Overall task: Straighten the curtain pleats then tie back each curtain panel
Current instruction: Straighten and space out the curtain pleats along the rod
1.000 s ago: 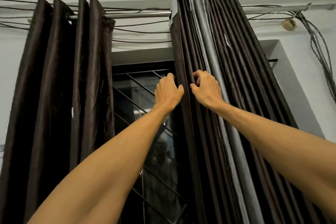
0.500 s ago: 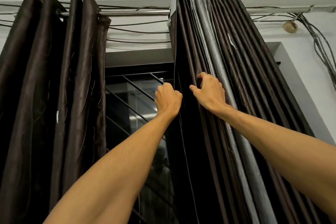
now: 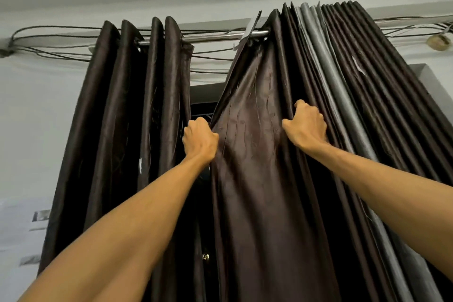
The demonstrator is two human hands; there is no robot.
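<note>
Pale wall (image 3: pixel 36 117) behind glossy, creased curtain panel (image 3: pixel 252 167)

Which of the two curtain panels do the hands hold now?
The right panel: the left hand grips its inner edge, the right hand a pleat further in. The left panel hangs untouched.

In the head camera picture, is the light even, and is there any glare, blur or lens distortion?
Head view: soft, fairly even light, with sheen on the grey pleat and the brown panel that the left hand and right hand grip; the gap between the curtains is almost black; no clear motion blur; the wide lens fans the dark pleats outward.
</note>
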